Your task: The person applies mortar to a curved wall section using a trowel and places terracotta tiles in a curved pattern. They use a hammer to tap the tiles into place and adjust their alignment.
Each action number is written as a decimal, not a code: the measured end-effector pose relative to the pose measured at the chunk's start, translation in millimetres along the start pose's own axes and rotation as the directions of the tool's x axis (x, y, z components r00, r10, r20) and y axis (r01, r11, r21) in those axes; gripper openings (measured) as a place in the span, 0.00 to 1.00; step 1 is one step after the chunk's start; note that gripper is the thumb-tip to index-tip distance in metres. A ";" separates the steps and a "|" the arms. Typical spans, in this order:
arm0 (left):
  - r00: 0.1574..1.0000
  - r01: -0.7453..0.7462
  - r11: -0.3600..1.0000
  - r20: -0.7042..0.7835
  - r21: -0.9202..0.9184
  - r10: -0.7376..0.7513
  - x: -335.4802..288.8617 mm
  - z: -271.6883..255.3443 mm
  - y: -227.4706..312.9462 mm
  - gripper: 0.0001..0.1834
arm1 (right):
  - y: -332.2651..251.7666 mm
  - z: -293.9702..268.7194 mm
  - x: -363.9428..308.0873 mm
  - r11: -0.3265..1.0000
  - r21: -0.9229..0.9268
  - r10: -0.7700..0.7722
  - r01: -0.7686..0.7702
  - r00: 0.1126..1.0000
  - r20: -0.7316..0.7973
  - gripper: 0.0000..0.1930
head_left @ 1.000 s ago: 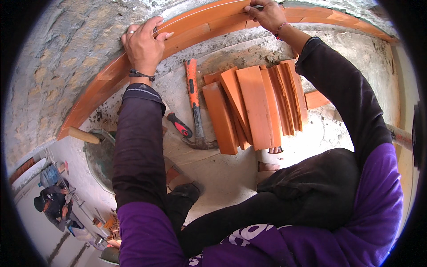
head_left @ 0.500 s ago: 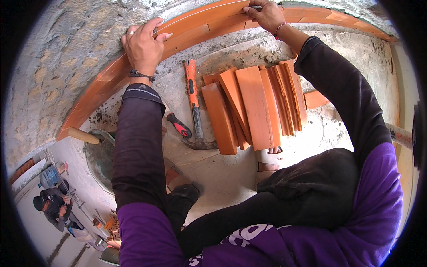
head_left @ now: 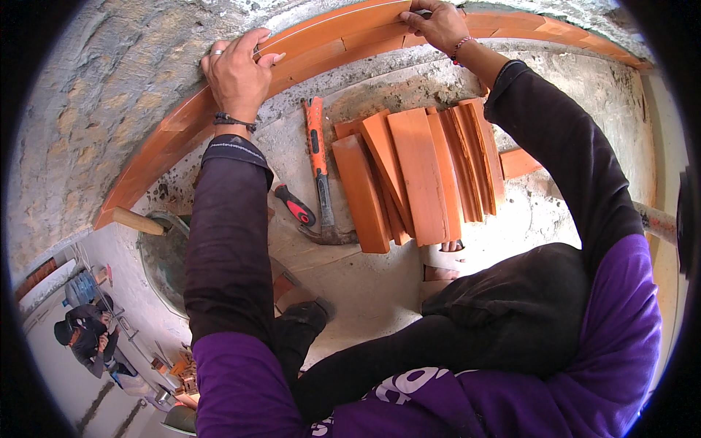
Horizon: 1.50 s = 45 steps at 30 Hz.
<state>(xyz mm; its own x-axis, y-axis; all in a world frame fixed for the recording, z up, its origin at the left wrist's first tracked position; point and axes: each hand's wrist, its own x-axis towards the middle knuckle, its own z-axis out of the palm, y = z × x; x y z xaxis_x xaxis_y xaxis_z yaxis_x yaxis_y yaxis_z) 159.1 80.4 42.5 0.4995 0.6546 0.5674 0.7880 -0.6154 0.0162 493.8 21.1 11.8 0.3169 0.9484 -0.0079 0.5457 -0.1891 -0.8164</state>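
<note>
1. Orange, long, flat clay brick (head_left: 328,31) up at the top of my view, set in the upper course of an orange brick row, against a rough grey cement surface (head_left: 109,109).
2. My left grip (head_left: 255,50) is on its left part: fingers bent over the top edge, thumb stuck out and well apart from them. I can't tell whether it clasps the brick.
3. Over to my right grip (head_left: 410,20), at the right: thumb and fingers nearly together at the edge. Pinching brick or string, I can't tell.
4. Thin white string (head_left: 332,20) running along the brick between both grips.
5. Below, on the pale cement floor (head_left: 358,281), leans a stack of loose orange clay bricks (head_left: 420,175).
6. Just left of those, a claw hammer with an orange-and-black handle (head_left: 317,153), and beside it a red-and-black tool handle (head_left: 295,204).
</note>
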 end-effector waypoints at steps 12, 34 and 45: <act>1.000 -0.001 1.000 -0.008 -0.011 0.001 0.6 0.5 0.5 0.23 | -3.3 -1.4 -1.7 0.999 -0.051 0.003 -0.003 1.000 -0.003 0.17; 1.000 0.013 1.000 0.007 -0.021 -0.013 0.9 -1.4 2.2 0.21 | 2.3 0.4 1.3 0.998 -0.034 -0.044 0.044 0.999 -0.013 0.18; 1.000 0.020 1.000 0.015 -0.009 -0.020 0.5 -0.6 1.4 0.22 | 4.9 2.8 3.7 0.999 -0.016 -0.041 0.041 0.999 -0.016 0.18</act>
<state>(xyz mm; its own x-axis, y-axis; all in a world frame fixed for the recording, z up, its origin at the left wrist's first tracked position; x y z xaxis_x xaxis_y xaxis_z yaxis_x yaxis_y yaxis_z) 160.2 79.6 43.3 0.4889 0.6735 0.5543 0.7949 -0.6058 0.0350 495.5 24.4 6.2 0.3062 0.9513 0.0347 0.5703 -0.1542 -0.8068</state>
